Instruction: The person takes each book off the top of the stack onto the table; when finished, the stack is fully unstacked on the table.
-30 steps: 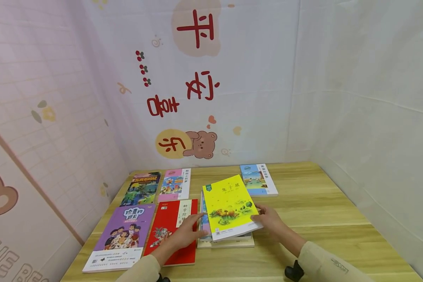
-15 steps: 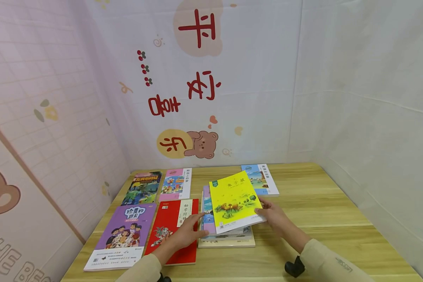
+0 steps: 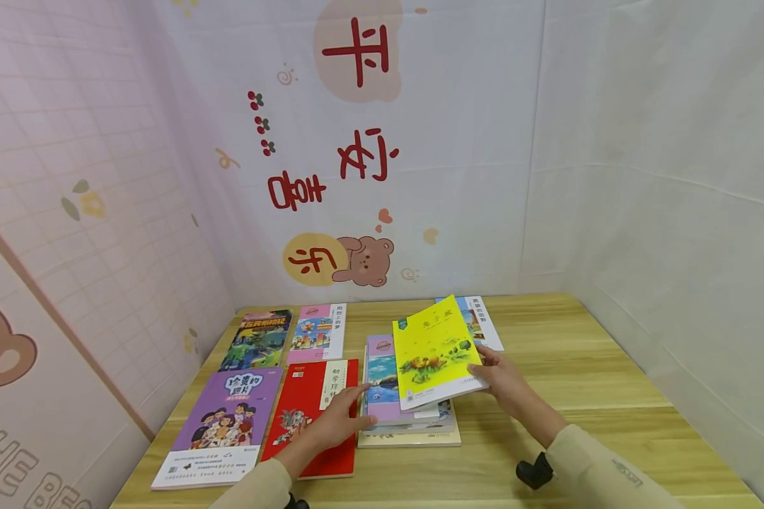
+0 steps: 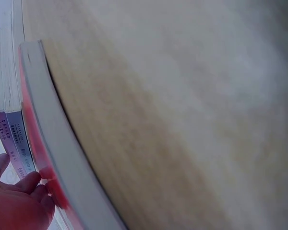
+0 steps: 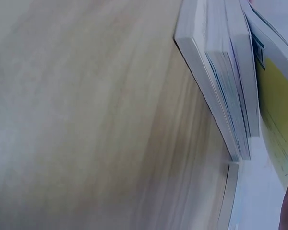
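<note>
My right hand (image 3: 509, 389) pinches the lower right corner of a yellow book (image 3: 436, 353), thumb on its cover. Tilted, the yellow book overlaps the right part of a book stack. On top of that stack lies a lilac book (image 3: 382, 382) with a blue water picture; a cream book (image 3: 414, 440) is at the bottom. With its fingertips, my left hand (image 3: 334, 420) touches the stack's left side, over a red book (image 3: 312, 396). In the left wrist view those fingers meet purple and blue spines (image 4: 14, 139). The right wrist view shows the yellow cover (image 5: 278, 110) raised from the stack's page edges.
Left of the red book lies a purple book (image 3: 223, 424). Behind them are a dark green book (image 3: 256, 341) and a pink one (image 3: 315, 332). A blue book (image 3: 492, 332), partly hidden, lies at the back right. The wooden table (image 3: 611, 396) meets fabric walls.
My right hand has moved the yellow book to the right and away from me, showing more of the lilac book and covering part of the blue one. My left hand stays in place.
</note>
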Demonstrator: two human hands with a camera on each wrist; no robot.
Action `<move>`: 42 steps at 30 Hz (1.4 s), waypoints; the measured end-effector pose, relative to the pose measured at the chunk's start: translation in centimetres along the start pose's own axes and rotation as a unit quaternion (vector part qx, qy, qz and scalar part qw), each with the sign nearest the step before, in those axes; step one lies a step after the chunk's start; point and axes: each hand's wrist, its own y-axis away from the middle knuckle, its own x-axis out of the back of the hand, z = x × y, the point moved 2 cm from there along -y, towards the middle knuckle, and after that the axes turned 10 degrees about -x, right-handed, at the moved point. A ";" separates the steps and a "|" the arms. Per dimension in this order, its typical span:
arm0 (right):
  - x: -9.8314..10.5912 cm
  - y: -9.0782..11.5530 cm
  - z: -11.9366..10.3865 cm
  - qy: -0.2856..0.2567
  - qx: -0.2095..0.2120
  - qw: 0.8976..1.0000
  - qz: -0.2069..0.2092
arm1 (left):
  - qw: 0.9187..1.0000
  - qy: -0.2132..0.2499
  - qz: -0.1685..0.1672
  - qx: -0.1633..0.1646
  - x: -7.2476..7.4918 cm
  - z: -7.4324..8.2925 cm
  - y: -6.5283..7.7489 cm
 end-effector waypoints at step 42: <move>20.4 -2.7 -2.6 0.052 0.017 0.997 0.047 | 1.000 0.007 -0.003 -0.007 0.1 -0.2 0.0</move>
